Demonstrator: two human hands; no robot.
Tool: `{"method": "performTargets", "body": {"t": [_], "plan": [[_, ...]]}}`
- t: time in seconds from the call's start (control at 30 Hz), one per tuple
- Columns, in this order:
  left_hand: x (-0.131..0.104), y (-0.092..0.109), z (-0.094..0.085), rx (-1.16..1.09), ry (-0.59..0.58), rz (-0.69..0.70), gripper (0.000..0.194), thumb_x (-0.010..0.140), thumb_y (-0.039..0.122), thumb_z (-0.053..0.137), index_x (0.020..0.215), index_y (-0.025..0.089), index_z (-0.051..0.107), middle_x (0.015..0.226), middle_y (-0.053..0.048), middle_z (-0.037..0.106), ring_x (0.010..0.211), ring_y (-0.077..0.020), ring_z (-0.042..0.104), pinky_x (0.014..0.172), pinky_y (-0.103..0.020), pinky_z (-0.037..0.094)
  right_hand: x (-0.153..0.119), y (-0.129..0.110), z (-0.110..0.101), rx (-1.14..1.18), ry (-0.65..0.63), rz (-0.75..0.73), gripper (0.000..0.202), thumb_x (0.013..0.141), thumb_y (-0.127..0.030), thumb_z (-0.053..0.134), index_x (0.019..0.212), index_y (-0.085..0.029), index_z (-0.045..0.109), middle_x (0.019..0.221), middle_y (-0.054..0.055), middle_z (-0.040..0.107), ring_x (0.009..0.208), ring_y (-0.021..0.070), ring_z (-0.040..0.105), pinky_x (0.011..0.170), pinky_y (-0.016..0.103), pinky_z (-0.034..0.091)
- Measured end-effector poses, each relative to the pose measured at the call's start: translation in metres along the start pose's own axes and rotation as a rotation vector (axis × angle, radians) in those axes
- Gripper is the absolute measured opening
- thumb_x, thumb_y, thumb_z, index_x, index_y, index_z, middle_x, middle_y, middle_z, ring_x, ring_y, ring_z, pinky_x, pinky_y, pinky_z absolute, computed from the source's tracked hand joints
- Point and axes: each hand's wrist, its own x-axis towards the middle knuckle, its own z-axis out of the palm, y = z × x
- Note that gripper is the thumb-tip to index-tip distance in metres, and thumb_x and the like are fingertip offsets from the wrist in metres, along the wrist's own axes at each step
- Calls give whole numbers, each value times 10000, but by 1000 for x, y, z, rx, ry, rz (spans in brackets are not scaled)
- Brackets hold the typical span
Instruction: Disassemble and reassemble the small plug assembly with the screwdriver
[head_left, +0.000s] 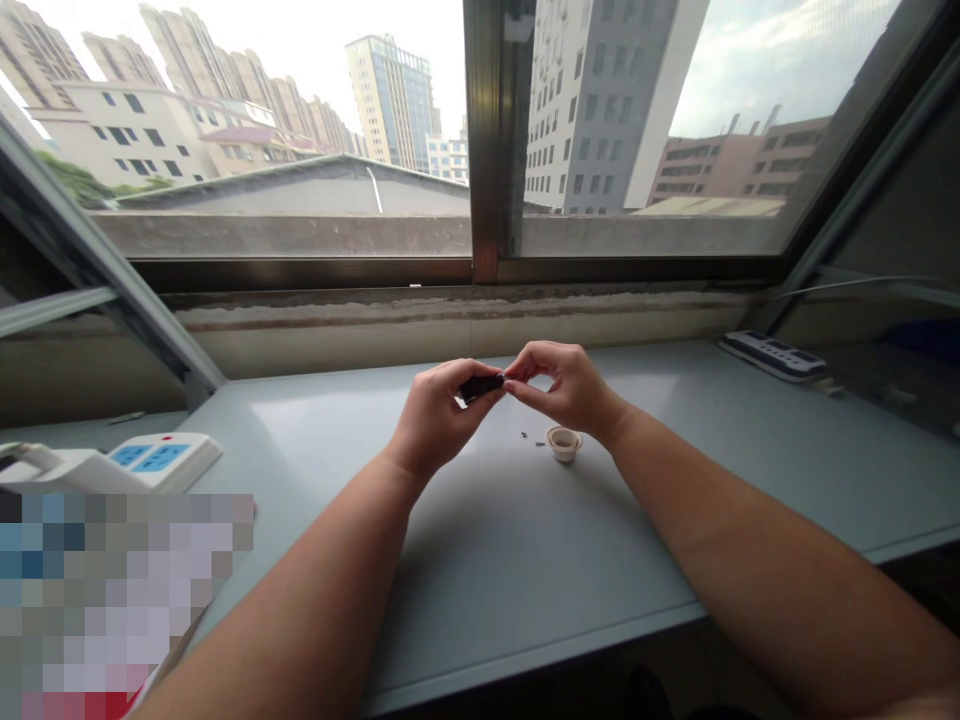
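Observation:
Above the far half of the table, my left hand is closed around a small dark object. The fingertips of my right hand are pinched together at the right end of that object; what lies between them is too small to make out. Below my right hand, a small cream-coloured cup stands on the grey-blue table. Two tiny dark pieces, one of them a short pin-like part, lie just left of the cup.
At the left is a white power strip with blue sockets, above a pixelated area. Another power strip lies at the back right. Metal frame bars rise on both sides, and a window stands behind the table.

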Motion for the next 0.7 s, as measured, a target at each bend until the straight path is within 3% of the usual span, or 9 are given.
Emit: {"method": "performTargets", "body": {"t": [0.13, 0.27, 0.4, 0.53, 0.7], "plan": [[1, -2, 1, -113, -19, -19, 292, 847, 333, 832, 1091, 182, 784, 1089, -108, 750, 923, -207, 711, 781, -307, 587, 0, 1, -1, 57, 5, 67, 142, 841, -279, 777, 880, -164, 703, 839, 41, 728, 765, 163, 689, 741, 306, 583], [-1, -4, 5, -365, -40, -215, 549, 832, 343, 841, 1319, 154, 672, 1198, -146, 728, 998, -238, 745, 875, -367, 623, 0, 10, -6, 42, 67, 123, 165, 844, -310, 772, 847, -177, 675, 784, 21, 690, 715, 146, 639, 707, 300, 554], [-1, -8, 5, -473, -29, -340, 486, 858, 362, 818, 1262, 127, 685, 1192, -154, 756, 1008, -260, 764, 950, -431, 610, 1, 22, -9, 157, 55, 229, 190, 838, -321, 778, 880, -178, 660, 775, 9, 674, 708, 135, 629, 685, 286, 527], [0, -10, 4, -476, -32, -370, 478, 828, 390, 854, 1203, 124, 722, 1146, -155, 779, 1014, -285, 765, 963, -469, 607, 1, 28, -5, 364, -46, 318, 323, 798, -348, 836, 1023, -164, 695, 885, 36, 738, 799, 147, 694, 772, 301, 564], [0, -8, 5, -497, -40, -366, 452, 828, 395, 854, 1163, 113, 740, 1109, -154, 793, 1026, -283, 760, 1004, -481, 596, 0, 26, 0, 399, -81, 319, 321, 805, -376, 840, 990, -142, 721, 822, 35, 735, 735, 133, 683, 734, 295, 570]]}}
